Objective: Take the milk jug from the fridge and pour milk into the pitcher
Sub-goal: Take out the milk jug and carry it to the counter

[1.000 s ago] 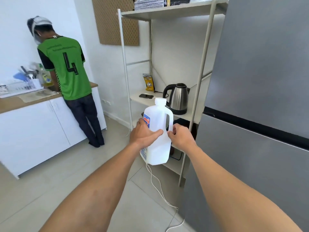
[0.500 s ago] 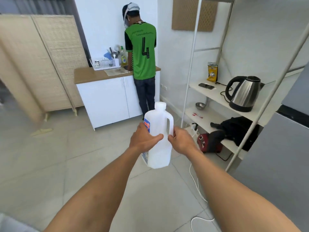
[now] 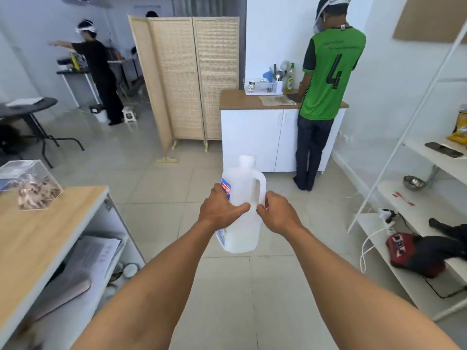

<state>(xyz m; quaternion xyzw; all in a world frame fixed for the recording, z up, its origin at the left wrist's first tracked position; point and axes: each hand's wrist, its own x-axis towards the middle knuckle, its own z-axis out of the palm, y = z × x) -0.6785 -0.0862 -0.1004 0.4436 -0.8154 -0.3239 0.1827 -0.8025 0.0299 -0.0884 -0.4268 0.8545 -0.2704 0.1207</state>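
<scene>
I hold a white plastic milk jug [image 3: 242, 188] upright in front of me, over the tiled floor. It has a white cap, a side handle and a blue and red label. My left hand [image 3: 219, 207] wraps around the jug's body on the label side. My right hand [image 3: 277, 212] grips the handle on the right. Milk fills the lower part of the jug. No pitcher and no fridge are in view.
A wooden-topped table [image 3: 38, 231] with a clear box [image 3: 30, 184] stands at the left. A person in a green shirt [image 3: 326, 79] stands at a white counter [image 3: 255, 137]. White shelving [image 3: 414, 198] lines the right, a folding screen [image 3: 187, 77] stands behind, and another person [image 3: 101, 77] is far left.
My view has swung left, away from the fridge and kettle shelf, toward the open room and the wooden table. Both hands keep the same grip on the jug.
</scene>
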